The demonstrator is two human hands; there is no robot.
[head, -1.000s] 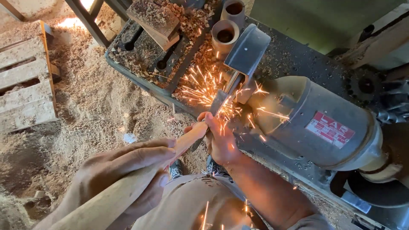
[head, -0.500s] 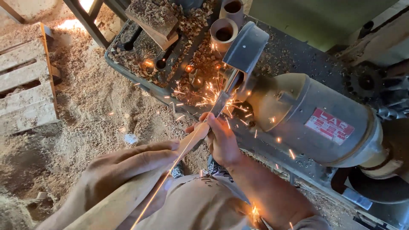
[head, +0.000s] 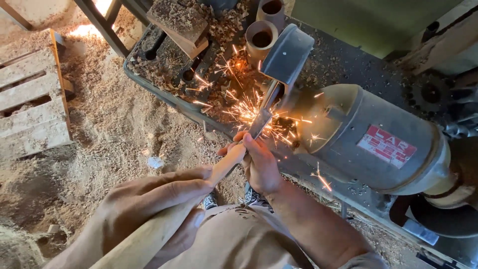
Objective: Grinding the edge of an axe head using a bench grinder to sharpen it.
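A long wooden-handled chisel (head: 226,162) runs from lower left up to the grinder. My left hand (head: 154,199) grips the thick handle near the bottom. My right hand (head: 259,162) pinches the tool just behind its metal blade (head: 260,123). The blade tip presses against the grinding wheel (head: 271,94), which sits under a grey guard (head: 289,52). Orange sparks fly from the contact point toward the upper left. The grey motor housing (head: 368,137) with a red label lies to the right of my right hand.
A bench tray (head: 174,65) full of wood shavings, tools and a wood block lies behind the sparks. Two brown tubes (head: 261,37) stand by the guard. A wooden pallet (head: 30,99) rests at left on the sawdust-covered floor (head: 109,129). My shoes show below.
The spark spray has shifted and spread wider toward the upper left. Both hands and the chisel stay in nearly the same place against the wheel.
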